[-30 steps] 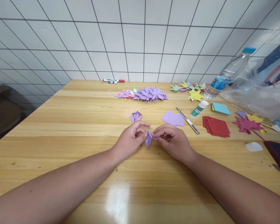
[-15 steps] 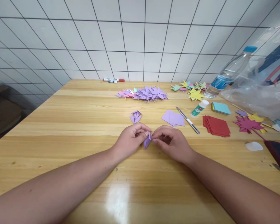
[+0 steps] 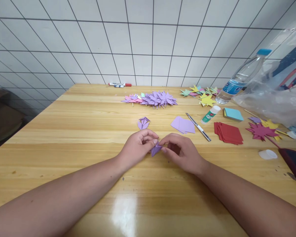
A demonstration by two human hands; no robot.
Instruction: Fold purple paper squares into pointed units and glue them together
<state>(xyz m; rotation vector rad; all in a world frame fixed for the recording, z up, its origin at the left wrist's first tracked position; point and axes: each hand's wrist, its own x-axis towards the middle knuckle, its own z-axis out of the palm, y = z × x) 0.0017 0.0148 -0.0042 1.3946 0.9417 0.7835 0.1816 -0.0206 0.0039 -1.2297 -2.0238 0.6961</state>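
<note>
Head view: the folded purple paper (image 3: 156, 150) is low over the table (image 3: 88, 138), btw. my two hands. My L hand (image 3: 138, 144) is clamped on it, w/ the thumb pressed on the upper side and the other fingers curled beyond. My R hand (image 3: 184, 151) is at the opposite side: thumb tip and index tip are near each other at the right edge of the paper, but they are too small in this view, so I can't tell if they pinch it or only touch it.

Long axis of the paper is on a slant, approx. from far right to near left, and its pointed end looks toward me and a bit left. So this point is free of fingers. L hand has the closer contact, as its thumb covers part of the paper; R hand is only at the edge.

Just beyond my L hand lies another folded piece (image 3: 143, 123). Purple sheets (image 3: 185, 125) and a cutter (image 3: 198, 127) lie beyond my R hand, not touched.
</note>
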